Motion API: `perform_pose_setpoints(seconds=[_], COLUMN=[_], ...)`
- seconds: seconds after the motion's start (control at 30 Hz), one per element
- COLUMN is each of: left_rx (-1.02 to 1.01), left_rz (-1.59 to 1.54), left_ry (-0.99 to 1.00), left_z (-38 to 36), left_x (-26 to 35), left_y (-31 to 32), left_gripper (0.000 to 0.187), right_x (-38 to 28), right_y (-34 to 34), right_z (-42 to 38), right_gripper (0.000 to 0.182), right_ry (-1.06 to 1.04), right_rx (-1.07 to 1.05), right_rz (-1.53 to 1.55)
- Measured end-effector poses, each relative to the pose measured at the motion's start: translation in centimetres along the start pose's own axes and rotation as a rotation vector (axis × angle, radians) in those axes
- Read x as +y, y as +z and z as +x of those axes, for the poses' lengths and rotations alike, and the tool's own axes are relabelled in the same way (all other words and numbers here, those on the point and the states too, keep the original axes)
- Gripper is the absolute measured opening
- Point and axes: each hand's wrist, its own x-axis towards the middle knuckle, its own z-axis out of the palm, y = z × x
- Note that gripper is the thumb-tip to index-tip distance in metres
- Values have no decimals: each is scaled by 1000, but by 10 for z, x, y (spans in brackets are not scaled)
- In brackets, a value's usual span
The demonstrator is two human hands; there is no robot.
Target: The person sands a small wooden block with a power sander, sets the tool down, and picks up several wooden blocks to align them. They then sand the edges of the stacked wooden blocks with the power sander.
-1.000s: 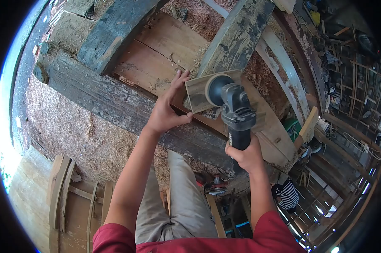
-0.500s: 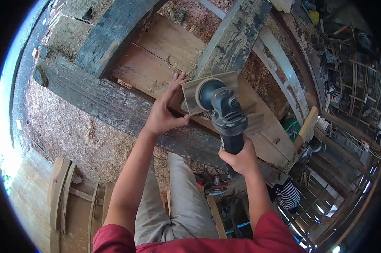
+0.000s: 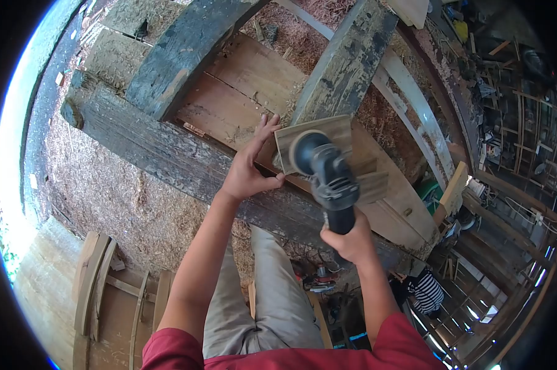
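A small flat wooden board [image 3: 329, 132] lies on the workbench planks beside a dark beam. My left hand [image 3: 249, 169] rests against the board's left edge, fingers spread along it and thumb hooked at its near corner. My right hand [image 3: 351, 239] grips the black handle of an angle grinder [image 3: 328, 179]. The grinder's round head sits on top of the board, covering its middle.
Heavy dark timber beams [image 3: 186, 52] cross the bench, with brown planks [image 3: 241, 80] between them. Sawdust covers the ground at left. Wooden frames [image 3: 109, 296] lie at lower left. Tools lie on the floor by my legs, and a person in a striped shirt [image 3: 428, 290] is at lower right.
The grinder head slid left across the board over the last second. My left hand kept its place on the board's edge. The view shifted slightly.
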Motion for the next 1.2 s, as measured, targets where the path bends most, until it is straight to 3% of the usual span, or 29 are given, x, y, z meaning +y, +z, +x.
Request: perform_pose_setpoints(seconds=[0.13, 0.23, 0.4, 0.7, 0.8, 0.9, 1.1, 1.2], left_rx=[-8, -1, 7, -2, -4, -6, -6, 3], left_rz=[0, -12, -20, -2, -22, -29, -26, -23], left_ry=[-8, -4, 7, 6, -1, -4, 0, 3], left_z=[0, 0, -2, -1, -1, -2, -2, -2], left_x=[3, 1, -1, 2, 1, 0, 2, 1], left_y=[-1, 0, 2, -2, 0, -1, 0, 2], left_gripper=[101, 101, 101, 103, 103, 104, 104, 105], right_x=[13, -2, -13, -19, -21, -27, -34, -29], right_y=[-22, -24, 0, -5, 5, 11, 6, 6], right_z=[14, 15, 7, 23, 16, 14, 21, 23], right_gripper=[12, 12, 37, 27, 28, 42, 43, 27], right_ry=[126, 115, -7, 91, -23, 39, 59, 5], right_rx=[46, 28, -33, -43, -18, -47, -33, -26], right_rz=[181, 194, 0, 72, 9, -40, 16, 34])
